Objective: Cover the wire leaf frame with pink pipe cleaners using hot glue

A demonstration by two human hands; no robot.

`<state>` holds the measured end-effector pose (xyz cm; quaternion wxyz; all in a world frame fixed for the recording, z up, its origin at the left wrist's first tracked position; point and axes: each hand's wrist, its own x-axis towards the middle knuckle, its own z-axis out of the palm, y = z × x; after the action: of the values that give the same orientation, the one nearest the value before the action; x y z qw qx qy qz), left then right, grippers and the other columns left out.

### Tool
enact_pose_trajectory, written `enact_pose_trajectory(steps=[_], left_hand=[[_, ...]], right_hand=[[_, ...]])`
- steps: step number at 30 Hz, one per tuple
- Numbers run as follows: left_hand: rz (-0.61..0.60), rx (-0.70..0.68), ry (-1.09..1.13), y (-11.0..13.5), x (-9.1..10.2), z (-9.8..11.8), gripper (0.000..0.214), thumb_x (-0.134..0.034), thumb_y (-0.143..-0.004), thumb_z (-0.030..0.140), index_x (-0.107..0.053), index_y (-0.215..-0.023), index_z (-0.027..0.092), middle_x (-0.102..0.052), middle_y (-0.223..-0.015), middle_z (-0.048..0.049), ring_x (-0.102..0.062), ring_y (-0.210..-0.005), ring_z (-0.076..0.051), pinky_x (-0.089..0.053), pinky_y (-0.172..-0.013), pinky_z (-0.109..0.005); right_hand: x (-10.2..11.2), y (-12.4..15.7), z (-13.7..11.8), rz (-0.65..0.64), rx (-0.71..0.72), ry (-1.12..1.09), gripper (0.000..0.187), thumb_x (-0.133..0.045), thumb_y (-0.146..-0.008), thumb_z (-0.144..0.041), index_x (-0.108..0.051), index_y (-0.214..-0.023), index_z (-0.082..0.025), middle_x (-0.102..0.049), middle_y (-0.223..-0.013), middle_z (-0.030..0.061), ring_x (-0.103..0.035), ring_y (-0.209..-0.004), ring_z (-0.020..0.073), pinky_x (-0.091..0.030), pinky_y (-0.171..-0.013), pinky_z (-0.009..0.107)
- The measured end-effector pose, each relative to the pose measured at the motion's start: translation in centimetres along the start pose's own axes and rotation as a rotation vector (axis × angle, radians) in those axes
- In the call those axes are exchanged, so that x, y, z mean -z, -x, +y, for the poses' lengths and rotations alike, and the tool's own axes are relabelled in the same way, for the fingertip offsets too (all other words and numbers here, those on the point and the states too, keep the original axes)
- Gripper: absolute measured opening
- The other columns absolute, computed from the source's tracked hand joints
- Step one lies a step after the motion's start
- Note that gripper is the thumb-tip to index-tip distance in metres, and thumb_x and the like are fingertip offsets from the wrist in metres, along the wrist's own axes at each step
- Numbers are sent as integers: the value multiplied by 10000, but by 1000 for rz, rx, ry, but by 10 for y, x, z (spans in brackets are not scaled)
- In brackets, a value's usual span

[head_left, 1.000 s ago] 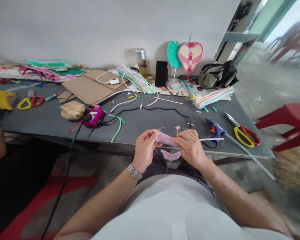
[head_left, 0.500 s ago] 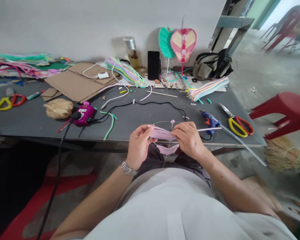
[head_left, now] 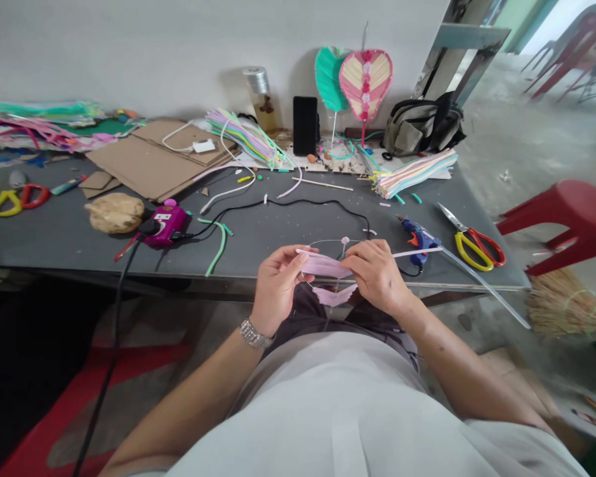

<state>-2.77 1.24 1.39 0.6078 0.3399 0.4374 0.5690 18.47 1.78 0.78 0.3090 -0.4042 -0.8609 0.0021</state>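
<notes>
Between my hands, over the table's front edge, is a bundle of lilac pipe cleaners [head_left: 324,265] laid side by side. My left hand [head_left: 278,281] pinches its left end between thumb and fingers. At the other end, my right hand [head_left: 376,275] is closed on the strips, and one long lilac strip [head_left: 417,252] sticks out to the right past it. A thin wire frame loops around behind the bundle, with a small pink knob [head_left: 345,241] at its top. Below, a V-shaped lilac section [head_left: 334,295] fills the frame's lower part above my lap.
To the right lie a blue glue gun [head_left: 418,240] and scissors [head_left: 469,242]. A purple power socket [head_left: 167,223] with black cables and a tan lump [head_left: 114,212] are left. Behind stand a phone [head_left: 304,126], two leaf-shaped fans [head_left: 365,83] and pipe cleaner bundles [head_left: 414,173].
The view has shifted very slightly. Both hands keep the same hold on the lilac pipe cleaners, with hardly any movement.
</notes>
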Motion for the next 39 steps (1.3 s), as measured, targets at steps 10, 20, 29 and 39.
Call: enact_pose_trajectory(steps=[10, 20, 29, 39], left_hand=[[9, 38, 29, -1, 1, 0, 370, -954, -615, 430, -770, -808, 174, -773, -852, -53, -680, -702, -130, -574, -571, -220], [39, 34, 56, -1, -4, -1, 356, -954, -605, 410, -756, -770, 165, -762, -816, -40, -677, -695, -133, -557, -560, -214], [-29, -21, -10, 4, -13, -3, 292, -926, -652, 389, -788, -795, 176, -711, -732, -20, -612, -638, -131, -545, -539, -233], [66, -312, -20, 4, -29, -26, 438, -908, -704, 405, -588, -924, 201, -629, -830, 5, -625, -678, -125, -565, -518, -214]], right_hand=[[1, 1, 1, 10, -38, -2, 244, -532, -964, -66, -722, -922, -212, -721, -952, 38, -607, -890, 184, -377, -870, 380], [9, 4, -26, 304, -24, 197, 174, -632, -929, -115, -638, -1012, -269, -700, -1107, 61, -621, -1027, 240, -395, -904, 418], [34, -44, -20, -97, -174, -226, 133, -676, -864, -142, -663, -981, -202, -740, -817, 9, -670, -771, 187, -430, -852, 353], [38, -38, -19, -193, -426, -423, 96, -661, -853, -209, -673, -945, -188, -690, -743, -30, -556, -649, 111, -398, -637, 235]])
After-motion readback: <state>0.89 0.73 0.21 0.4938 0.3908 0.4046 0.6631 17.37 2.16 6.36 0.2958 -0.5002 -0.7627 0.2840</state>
